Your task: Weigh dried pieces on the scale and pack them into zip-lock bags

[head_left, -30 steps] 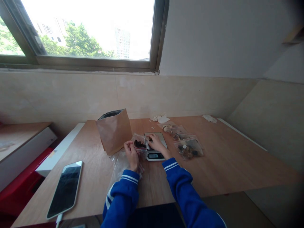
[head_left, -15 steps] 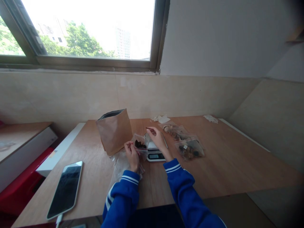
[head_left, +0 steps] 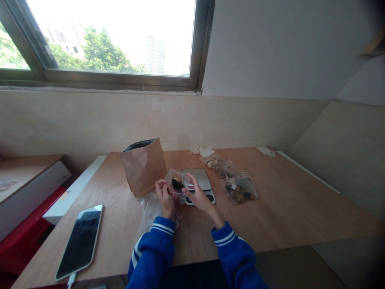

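Observation:
A small clear zip bag (head_left: 177,176) with dark dried pieces (head_left: 177,184) in it is held up in front of the scale. My left hand (head_left: 165,198) pinches its left lower edge, fingers closed. At the bag's right side is my right hand (head_left: 200,196), thumb and fingers around that edge; the exact contact is hard to see. Just behind my right hand stands a kitchen scale (head_left: 197,174) with a bare metal plate, its display partly covered. Under my left wrist lie flat clear plastic bags (head_left: 150,214).
An upright brown paper bag (head_left: 144,166), open at the top, stands left of the scale. Several filled zip bags (head_left: 239,190) lie to the right. A phone (head_left: 81,241) with a cable is at the front left. Crumpled white scraps (head_left: 266,151) lie near the wall.
My right hand has come down from above the scale plate to the zip bag's right side. The small dark piece it held no longer shows in it. The scale plate is now uncovered.

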### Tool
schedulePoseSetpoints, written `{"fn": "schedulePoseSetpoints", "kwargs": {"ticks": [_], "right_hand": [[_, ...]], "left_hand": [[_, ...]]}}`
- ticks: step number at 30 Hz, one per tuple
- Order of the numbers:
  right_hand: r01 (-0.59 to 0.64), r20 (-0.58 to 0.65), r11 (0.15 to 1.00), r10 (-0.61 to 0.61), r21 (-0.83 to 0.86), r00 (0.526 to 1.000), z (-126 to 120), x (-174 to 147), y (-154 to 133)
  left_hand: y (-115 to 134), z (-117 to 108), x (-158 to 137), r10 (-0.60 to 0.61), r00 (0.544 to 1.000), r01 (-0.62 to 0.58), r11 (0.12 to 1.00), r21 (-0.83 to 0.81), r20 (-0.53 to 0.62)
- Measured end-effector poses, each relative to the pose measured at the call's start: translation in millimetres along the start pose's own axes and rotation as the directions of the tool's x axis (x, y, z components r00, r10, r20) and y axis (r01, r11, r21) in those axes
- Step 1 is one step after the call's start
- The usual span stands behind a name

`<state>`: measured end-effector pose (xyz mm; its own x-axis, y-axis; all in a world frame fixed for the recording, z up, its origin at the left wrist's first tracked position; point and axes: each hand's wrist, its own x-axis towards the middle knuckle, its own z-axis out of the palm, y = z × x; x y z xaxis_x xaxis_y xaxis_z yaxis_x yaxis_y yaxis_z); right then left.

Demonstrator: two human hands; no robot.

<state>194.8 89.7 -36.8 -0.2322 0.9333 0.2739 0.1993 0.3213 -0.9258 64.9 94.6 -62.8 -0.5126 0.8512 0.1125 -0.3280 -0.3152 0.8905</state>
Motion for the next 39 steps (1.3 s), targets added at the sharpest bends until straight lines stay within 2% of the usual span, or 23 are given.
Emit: {"fn": "schedulePoseSetpoints", "kwargs": {"ticks": [2, 4, 8, 11, 13, 16, 18, 21, 24, 29, 31, 33, 36, 39], "right_hand": [[0.013, 0.075, 0.997, -0.018, 0.072, 0.997, 6, -12, -1], [0.027, 0.083, 0.995, -0.035, 0.100, 0.996, 14, -18, -5], [0.063, -0.038, 0.987, -0.058, 0.150, 0.998, 25, -18, -13], [0.068, -0.098, 0.986, -0.053, 0.154, 0.994, 22, -16, -12], [0.051, -0.138, 0.991, -0.034, 0.120, 0.990, 13, -15, -11], [0.015, -0.242, 0.996, 0.006, 0.086, 0.970, -7, -14, -12], [-0.008, -0.303, 0.996, 0.033, 0.085, 0.952, -20, -14, -15], [-0.012, -0.342, 0.997, 0.037, 0.078, 0.939, -36, -14, -15], [0.021, -0.404, 1.000, -0.022, -0.009, 0.914, -46, -13, -10], [0.029, -0.447, 0.997, -0.060, -0.078, 0.893, -58, -10, -4], [0.017, -0.438, 0.996, -0.053, -0.085, 0.898, -61, -9, -6], [-0.023, -0.385, 0.995, -0.018, -0.102, 0.923, -61, -10, -12], [-0.082, -0.235, 0.974, 0.031, -0.211, 0.971, -55, -13, -23], [-0.059, -0.092, 0.942, 0.030, -0.331, 0.995, -48, -15, -32]], "left_hand": [[4, 1, -1, 0.031, 0.999, -0.030, 0.999, -0.043, 0.015], [6, 1, -2, 0.066, 0.997, -0.062, 0.994, -0.087, 0.038], [8, 1, -3, 0.081, 0.984, -0.047, 0.978, -0.205, 0.159], [7, 1, -4, 0.106, 0.969, -0.048, 0.966, -0.255, 0.223], [6, -1, -2, 0.162, 0.972, -0.124, 0.968, -0.217, 0.170], [6, -4, 2, 0.201, 0.978, -0.200, 0.980, -0.018, 0.048], [5, -4, 4, 0.169, 0.984, -0.174, 0.977, 0.123, 0.055], [3, -3, 4, 0.102, 0.976, -0.147, 0.961, 0.232, 0.194], [1, 1, 2, 0.024, 0.949, -0.110, 0.960, 0.259, 0.315], [-3, 2, 2, -0.119, 0.923, 0.028, 0.969, 0.245, 0.366], [-3, 1, 2, -0.145, 0.897, 0.038, 0.967, 0.254, 0.417], [-3, 1, 2, -0.129, 0.876, 0.005, 0.966, 0.259, 0.465], [0, 2, -1, -0.093, 0.836, -0.075, 0.957, 0.282, 0.540], [1, 2, -3, -0.093, 0.803, -0.126, 0.939, 0.320, 0.588]]}}
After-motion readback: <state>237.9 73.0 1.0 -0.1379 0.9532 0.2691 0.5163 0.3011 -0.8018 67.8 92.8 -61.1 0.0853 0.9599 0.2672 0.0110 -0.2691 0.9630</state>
